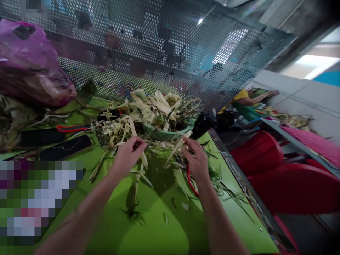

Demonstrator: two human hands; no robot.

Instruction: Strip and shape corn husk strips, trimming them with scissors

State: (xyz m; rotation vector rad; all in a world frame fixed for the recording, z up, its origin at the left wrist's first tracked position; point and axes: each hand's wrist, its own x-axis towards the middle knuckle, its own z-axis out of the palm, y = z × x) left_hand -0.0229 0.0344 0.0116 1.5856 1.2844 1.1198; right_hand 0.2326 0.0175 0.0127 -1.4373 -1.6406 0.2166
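Note:
My left hand point(129, 154) is closed in a pinch on a pale palm-leaf strip point(142, 158) at the near edge of a heap of leaf strips point(148, 113). My right hand point(196, 161) grips another pale strip point(175, 150) that slants up toward the heap. A red-handled tool point(190, 182) lies under my right wrist on the green table point(159, 226). The heap spills over a teal bowl point(162, 134).
A black phone point(66, 147) and red-handled scissors point(71, 128) lie at the left. A purple plastic bag point(32, 67) sits at the far left. A perforated metal screen point(159, 46) backs the table. Red chairs point(278, 170) stand on the right; another person's arm point(249, 101) shows beyond.

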